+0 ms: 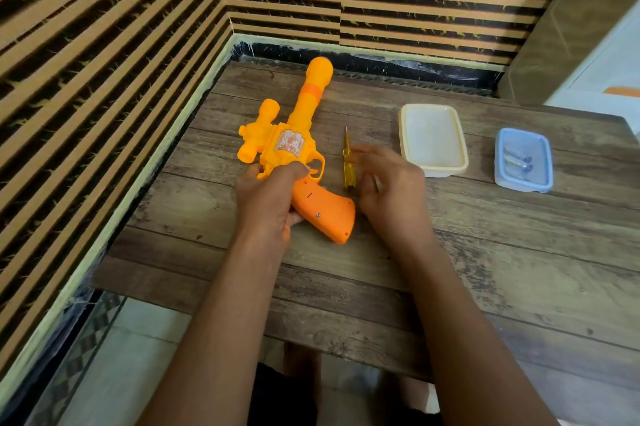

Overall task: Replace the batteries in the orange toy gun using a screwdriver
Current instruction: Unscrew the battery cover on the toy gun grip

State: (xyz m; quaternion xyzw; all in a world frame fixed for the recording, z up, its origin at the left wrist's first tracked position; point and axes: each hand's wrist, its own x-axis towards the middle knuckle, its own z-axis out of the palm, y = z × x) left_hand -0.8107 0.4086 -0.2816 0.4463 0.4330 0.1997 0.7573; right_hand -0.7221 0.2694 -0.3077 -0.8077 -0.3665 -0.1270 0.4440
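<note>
Holding the orange toy gun (294,134) at the left of the table (346,287), your left hand (270,197) is wrapped round its body just behind the trigger guard. The fingers are curled firmly on the plastic. The barrel points away from you, and the grip angles toward you with its small screw (318,215) facing up. Just right of the gun lies the screwdriver (348,166) — yellow handle near you, tip away. Your right hand (388,190) sits close against that handle with fingers loosely bent. It is blurred, so I cannot tell whether you have pinched the tool or are only touching it. Farther right stands a cream tub (446,171), and beyond it a blue tub (498,162) with what look like batteries (517,160) inside.

You seem to be at the very start: the grip cover is on and the screw is in place. Next, I'd judge, you need the screwdriver firmly in your fingers and its tip seated square in that screw head — pin the gun flat so the tip doesn't skate across the plastic.
</note>
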